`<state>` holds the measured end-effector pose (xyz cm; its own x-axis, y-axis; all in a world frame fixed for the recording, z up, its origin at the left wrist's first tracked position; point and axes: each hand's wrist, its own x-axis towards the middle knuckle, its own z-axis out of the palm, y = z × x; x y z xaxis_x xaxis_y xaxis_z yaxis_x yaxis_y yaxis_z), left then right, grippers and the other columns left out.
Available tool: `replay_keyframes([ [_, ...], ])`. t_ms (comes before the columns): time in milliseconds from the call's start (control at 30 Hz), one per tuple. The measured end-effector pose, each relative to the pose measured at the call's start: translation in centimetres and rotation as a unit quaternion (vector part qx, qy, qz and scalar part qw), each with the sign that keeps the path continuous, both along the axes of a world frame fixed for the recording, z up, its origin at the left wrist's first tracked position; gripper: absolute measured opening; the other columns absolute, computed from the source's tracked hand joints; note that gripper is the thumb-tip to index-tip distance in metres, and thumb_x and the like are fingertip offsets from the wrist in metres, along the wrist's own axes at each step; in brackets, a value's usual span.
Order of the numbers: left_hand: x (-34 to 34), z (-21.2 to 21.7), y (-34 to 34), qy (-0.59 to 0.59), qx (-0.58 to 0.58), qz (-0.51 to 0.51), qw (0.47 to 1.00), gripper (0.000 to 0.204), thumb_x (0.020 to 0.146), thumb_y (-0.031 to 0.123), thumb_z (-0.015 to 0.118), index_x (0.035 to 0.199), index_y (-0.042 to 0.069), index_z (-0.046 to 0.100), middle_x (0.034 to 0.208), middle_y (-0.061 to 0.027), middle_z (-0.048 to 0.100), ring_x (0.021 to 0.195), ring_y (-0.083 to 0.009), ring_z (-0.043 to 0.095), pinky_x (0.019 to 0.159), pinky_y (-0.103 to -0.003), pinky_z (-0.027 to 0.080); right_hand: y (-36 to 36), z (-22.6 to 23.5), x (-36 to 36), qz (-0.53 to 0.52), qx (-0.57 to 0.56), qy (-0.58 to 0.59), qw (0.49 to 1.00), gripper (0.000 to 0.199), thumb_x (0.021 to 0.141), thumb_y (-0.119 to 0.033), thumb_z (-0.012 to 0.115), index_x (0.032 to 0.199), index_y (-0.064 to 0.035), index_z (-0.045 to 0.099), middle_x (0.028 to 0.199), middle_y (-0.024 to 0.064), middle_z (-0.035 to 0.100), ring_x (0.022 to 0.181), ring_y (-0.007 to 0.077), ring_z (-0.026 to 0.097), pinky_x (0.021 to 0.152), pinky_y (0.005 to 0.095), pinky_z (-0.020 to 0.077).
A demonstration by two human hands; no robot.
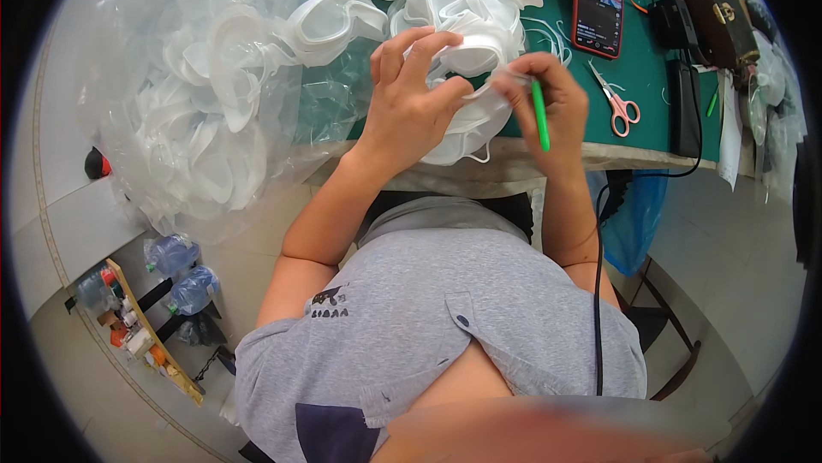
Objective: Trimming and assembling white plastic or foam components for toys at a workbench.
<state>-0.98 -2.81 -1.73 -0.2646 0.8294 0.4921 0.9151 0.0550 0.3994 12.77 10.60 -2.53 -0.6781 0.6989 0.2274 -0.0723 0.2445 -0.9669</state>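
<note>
A white goggle-shaped piece (476, 59) with an oval middle lies at the near side of a pile on the green table. My left hand (413, 97) grips it from the left, its fingers curled over the top and the thumb below. On the other side my right hand (561, 108) is closed around a slim bright green pen-like tool (540, 116), whose lower end points toward me. The right fingertips are close to the piece's right edge; whether they also pinch it I cannot tell. More white goggle-shaped pieces (330, 25) and thin white straps surround my hands.
A large clear plastic bag (282, 133) full of similar white pieces stands at the left. Right of the pile are pink-handled scissors (618, 108), a phone (598, 5) in a red case, a black case (683, 112) and a dark cable (599, 292). The green table (638, 78) ends near my waist.
</note>
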Motion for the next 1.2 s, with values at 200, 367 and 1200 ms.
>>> replay_keyframes([
  [200,-0.2,1.0,-0.4,0.036,-0.024,0.023,0.999,0.018,0.066,0.012,0.077,0.081,0.014,0.068,0.129,-0.0048,0.050,0.123,-0.0288,0.040,0.100,-0.041,0.029,5.6,0.8,-0.8,-0.238,0.100,-0.034,0.966,0.016,0.084,-0.013,0.073,0.093,-0.0012,0.065,0.086,0.0048,0.065,0.075,0.0106,0.059,0.070,0.0235,0.0482],
  [367,-0.2,2.5,-2.0,-0.101,0.052,0.098,0.989,0.031,0.066,0.004,0.078,0.093,0.011,0.066,0.125,-0.0092,0.055,0.116,-0.0298,0.047,0.095,-0.038,0.037,5.2,0.1,-0.3,-0.196,0.369,-0.125,0.900,0.023,0.084,-0.015,0.072,0.106,-0.0117,0.069,0.094,0.0063,0.068,0.087,0.0232,0.060,0.077,0.0300,0.0484],
  [1200,3.9,-0.2,-7.5,-0.596,0.099,0.026,0.796,0.009,0.091,0.008,0.062,0.088,0.000,0.061,0.106,-0.0077,0.057,0.094,-0.0132,0.055,0.084,-0.026,0.043,-2.3,1.8,-0.2,0.094,0.292,0.044,0.951,0.030,0.077,-0.008,0.075,0.105,-0.0028,0.065,0.095,0.0124,0.061,0.080,0.0237,0.060,0.067,0.0285,0.0487],
])
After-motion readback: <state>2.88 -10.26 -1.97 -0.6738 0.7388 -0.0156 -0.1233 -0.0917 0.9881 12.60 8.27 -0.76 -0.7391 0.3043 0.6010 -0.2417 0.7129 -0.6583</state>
